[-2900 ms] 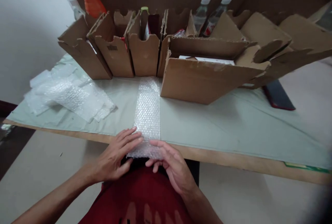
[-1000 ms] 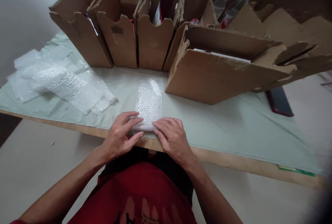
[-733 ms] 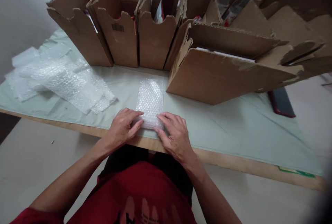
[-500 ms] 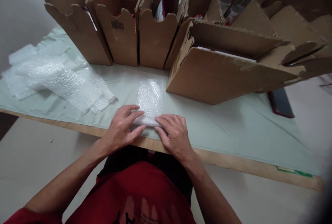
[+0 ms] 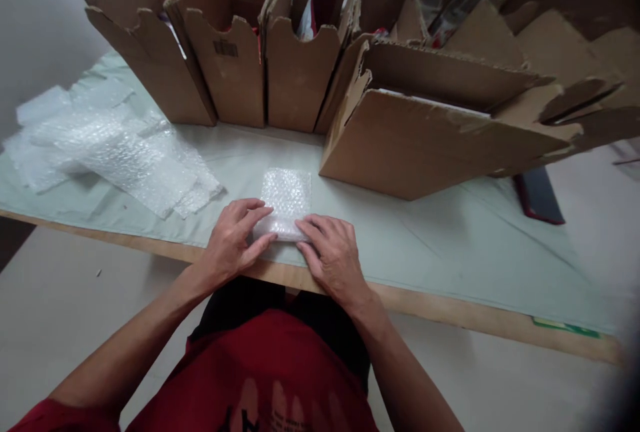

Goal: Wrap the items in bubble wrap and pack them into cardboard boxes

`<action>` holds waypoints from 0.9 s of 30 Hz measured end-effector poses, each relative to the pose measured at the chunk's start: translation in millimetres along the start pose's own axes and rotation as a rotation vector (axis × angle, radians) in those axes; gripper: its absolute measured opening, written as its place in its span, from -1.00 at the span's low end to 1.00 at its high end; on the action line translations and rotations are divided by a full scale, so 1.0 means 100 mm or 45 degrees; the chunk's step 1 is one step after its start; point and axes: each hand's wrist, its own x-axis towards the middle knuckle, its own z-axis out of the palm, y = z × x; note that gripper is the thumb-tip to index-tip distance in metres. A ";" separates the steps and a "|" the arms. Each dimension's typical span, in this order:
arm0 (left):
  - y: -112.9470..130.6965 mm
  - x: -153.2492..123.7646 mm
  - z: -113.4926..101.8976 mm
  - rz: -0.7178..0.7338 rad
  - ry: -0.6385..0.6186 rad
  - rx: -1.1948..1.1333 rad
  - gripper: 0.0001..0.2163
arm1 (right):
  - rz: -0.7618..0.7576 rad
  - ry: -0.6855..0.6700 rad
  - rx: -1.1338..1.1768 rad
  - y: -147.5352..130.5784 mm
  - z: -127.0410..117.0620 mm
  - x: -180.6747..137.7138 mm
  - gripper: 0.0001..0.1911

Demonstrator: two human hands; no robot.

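A piece of clear bubble wrap [image 5: 287, 191] lies near the table's front edge, its near end rolled or folded over into a thick band. My left hand [image 5: 236, 235] grips the left end of that band, thumb on the near side and fingers on top. At the right end, my right hand [image 5: 330, 249] holds it in the same way. The far part of the sheet lies flat on the cloth. Whether anything is inside the roll I cannot tell.
A heap of bubble wrap sheets [image 5: 115, 145] lies at the left. Several cardboard holders [image 5: 300, 79] stand along the back, some with bottles [image 5: 465, 2] and packets. A wide cardboard holder [image 5: 425, 145] juts forward at the right, with a dark flat object [image 5: 540, 195] beyond it. Pale green cloth covers the table.
The bubble wrap's flat part has become shorter as the near end is rolled over further. Both hands stay on the band and have shifted slightly.
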 end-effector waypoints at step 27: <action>0.64 -0.19 -0.07 -1.148 0.014 -1.679 -0.60 | 0.445 0.017 0.618 -0.19 -0.10 -0.06 -0.75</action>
